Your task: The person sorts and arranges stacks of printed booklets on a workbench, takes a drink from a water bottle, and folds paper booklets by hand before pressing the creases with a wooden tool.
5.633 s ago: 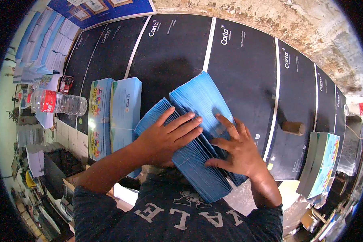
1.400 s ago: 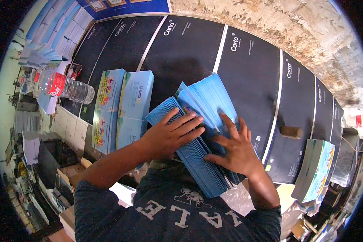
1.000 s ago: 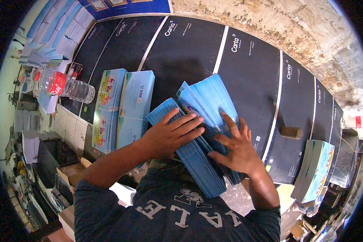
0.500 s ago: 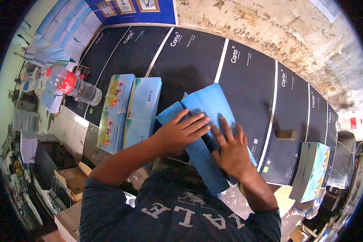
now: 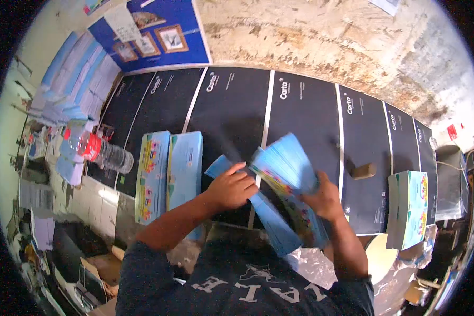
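Over the table's front edge my left hand (image 5: 230,187), fingers curled, grips a narrow stack of blue sheets (image 5: 273,224) that slants down toward my shirt. My right hand (image 5: 324,197) is closed on the near right edge of a second bundle of blue printed sheets (image 5: 287,160). This bundle is tilted up and its edges are fanned, with colourful print along the left side. A dark gap separates the two bundles below my hands. My right thumb is partly hidden by the paper.
Two stacks of printed booklets (image 5: 184,168) lie left on the black table covering (image 5: 237,105). A plastic bottle (image 5: 108,152) lies beyond them. At right are a wooden block (image 5: 363,171) and another booklet stack (image 5: 408,210). Tall paper piles (image 5: 79,73) stand at back left.
The sheets lay together under both flat hands. Now the right bundle is lifted, tilted and fanned, and my right hand has closed on its edge. The camera view has shifted.
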### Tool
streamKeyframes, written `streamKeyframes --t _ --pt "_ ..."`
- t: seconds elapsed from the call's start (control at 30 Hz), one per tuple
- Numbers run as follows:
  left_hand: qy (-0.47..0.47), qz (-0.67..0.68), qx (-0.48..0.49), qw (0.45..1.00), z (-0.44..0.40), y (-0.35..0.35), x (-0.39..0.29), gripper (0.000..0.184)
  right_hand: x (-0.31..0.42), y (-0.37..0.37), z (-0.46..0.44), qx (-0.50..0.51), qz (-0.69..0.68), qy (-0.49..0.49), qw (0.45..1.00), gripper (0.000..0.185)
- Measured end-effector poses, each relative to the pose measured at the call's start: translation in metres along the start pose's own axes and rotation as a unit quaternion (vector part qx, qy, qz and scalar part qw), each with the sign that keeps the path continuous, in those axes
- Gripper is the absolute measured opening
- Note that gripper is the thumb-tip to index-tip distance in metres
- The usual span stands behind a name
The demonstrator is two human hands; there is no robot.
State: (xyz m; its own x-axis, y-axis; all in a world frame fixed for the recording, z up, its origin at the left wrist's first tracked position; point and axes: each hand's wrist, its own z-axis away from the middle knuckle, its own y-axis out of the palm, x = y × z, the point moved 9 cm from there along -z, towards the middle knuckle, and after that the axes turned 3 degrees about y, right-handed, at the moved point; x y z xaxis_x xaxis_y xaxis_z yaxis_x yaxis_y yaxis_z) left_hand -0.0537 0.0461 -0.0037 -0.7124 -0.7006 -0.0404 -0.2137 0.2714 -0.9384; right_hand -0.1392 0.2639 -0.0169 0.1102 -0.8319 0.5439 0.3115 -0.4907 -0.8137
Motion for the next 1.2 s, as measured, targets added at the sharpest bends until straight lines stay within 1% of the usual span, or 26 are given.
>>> streamKeyframes --t 0.03,0.07,0.13,0.2,0.27,0.37,0.4,0.43,0.47,0.5,0.53,0.57,0.63,0.67,0.7,0.77,0.8,0.87,0.9,0.93,1.0,1.03,1.07,1.13,1.17,1.2 --pt "0.003 0.017 -0.023 1.000 -0.011 -0.004 0.010 0.012 -0.012 -0.021 0.012 -0.005 -0.009 0.046 0.999 0.080" --pt "-0.053 0.025 0.067 0.996 -0.023 -0.002 0.026 0.015 -0.028 -0.041 0.028 -0.009 -0.018 0.096 0.995 0.080" --pt "-0.119 0.043 0.056 0.990 -0.049 -0.006 0.071 0.024 -0.075 -0.074 0.065 -0.092 -0.018 0.152 0.984 0.077" --pt "-0.282 0.130 0.116 0.943 -0.070 0.008 0.138 0.041 -0.093 -0.107 0.108 -0.159 -0.083 0.181 0.967 0.076" --pt "-0.327 0.142 0.109 0.928 -0.090 0.036 0.192 0.048 -0.093 -0.132 0.142 -0.180 -0.172 0.211 0.945 0.078" --pt "-0.425 0.260 0.143 0.855 -0.098 0.114 0.265 0.044 -0.087 -0.140 0.160 -0.192 -0.177 0.230 0.938 0.080" --pt "-0.420 0.284 0.131 0.852 -0.102 0.115 0.266 0.046 -0.083 -0.139 0.162 -0.189 -0.194 0.229 0.935 0.080" --pt "-0.423 0.300 0.146 0.842 -0.101 0.122 0.271 0.054 -0.075 -0.140 0.158 -0.170 -0.094 0.188 0.963 0.078" --pt "-0.428 0.315 0.162 0.831 -0.102 0.119 0.267 0.063 -0.066 -0.132 0.148 -0.157 -0.043 0.163 0.973 0.077" --pt "-0.429 0.315 0.166 0.830 -0.100 0.117 0.258 0.063 -0.049 -0.126 0.137 -0.143 -0.026 0.099 0.985 0.072" --pt "-0.415 0.102 0.049 0.903 -0.100 0.082 0.257 0.071 -0.029 -0.119 0.125 -0.123 -0.010 0.033 0.992 0.067" --pt "-0.372 -0.119 -0.071 0.918 -0.106 0.027 0.231 0.079 -0.013 -0.107 0.110 -0.093 0.031 -0.016 0.995 0.068" --pt "-0.322 0.118 -0.098 0.934 -0.114 -0.017 0.181 0.089 0.021 -0.080 0.086 -0.037 0.078 -0.106 0.991 0.070" --pt "-0.259 0.070 -0.041 0.962 -0.115 -0.053 0.131 0.091 0.041 -0.070 0.073 -0.020 0.088 -0.157 0.983 0.071" --pt "-0.202 0.010 -0.021 0.979 -0.109 -0.088 0.083 0.097 0.055 -0.058 0.064 -0.015 0.108 -0.191 0.975 0.073" --pt "-0.149 0.022 0.046 0.988 -0.086 -0.103 0.015 0.109 0.077 -0.033 0.052 0.025 0.151 -0.238 0.959 0.080" --pt "-0.143 0.032 0.073 0.986 -0.077 -0.093 -0.010 0.110 0.083 -0.023 0.046 0.033 0.145 -0.248 0.957 0.080" --pt "-0.164 0.055 0.095 0.980 -0.039 -0.016 -0.025 0.114 0.090 0.010 0.036 0.071 0.164 -0.292 0.940 0.088" --pt "-0.167 0.055 0.085 0.981 -0.031 -0.010 -0.025 0.114 0.084 0.032 0.029 0.098 0.203 -0.266 0.937 0.094" --pt "-0.162 0.054 0.070 0.983 -0.032 -0.009 -0.021 0.113 0.081 0.038 0.025 0.094 0.205 -0.269 0.936 0.094" --pt "-0.157 0.045 0.065 0.985 -0.034 -0.004 -0.018 0.109 0.086 0.026 0.029 0.011 0.198 -0.314 0.928 0.099" --pt "-0.156 0.035 0.068 0.985 -0.032 -0.003 -0.017 0.105 0.078 0.025 0.029 0.061 0.204 -0.280 0.936 0.107" --pt "-0.153 0.028 0.065 0.986 -0.033 -0.003 -0.014 0.105 0.074 0.009 0.035 0.054 0.204 -0.283 0.936 0.107" --pt "-0.141 0.066 0.077 0.985 -0.032 0.003 -0.012 0.092 0.029 -0.017 0.041 0.077 0.259 -0.175 0.947 0.110" --pt "-0.120 0.048 0.002 0.992 -0.034 -0.008 -0.014 0.074 0.011 -0.024 0.043 0.075 0.263 -0.179 0.945 0.110" --pt "-0.120 0.048 -0.002 0.992 -0.037 -0.010 -0.015 0.074 -0.009 -0.036 0.044 0.033 0.213 -0.174 0.961 0.104"
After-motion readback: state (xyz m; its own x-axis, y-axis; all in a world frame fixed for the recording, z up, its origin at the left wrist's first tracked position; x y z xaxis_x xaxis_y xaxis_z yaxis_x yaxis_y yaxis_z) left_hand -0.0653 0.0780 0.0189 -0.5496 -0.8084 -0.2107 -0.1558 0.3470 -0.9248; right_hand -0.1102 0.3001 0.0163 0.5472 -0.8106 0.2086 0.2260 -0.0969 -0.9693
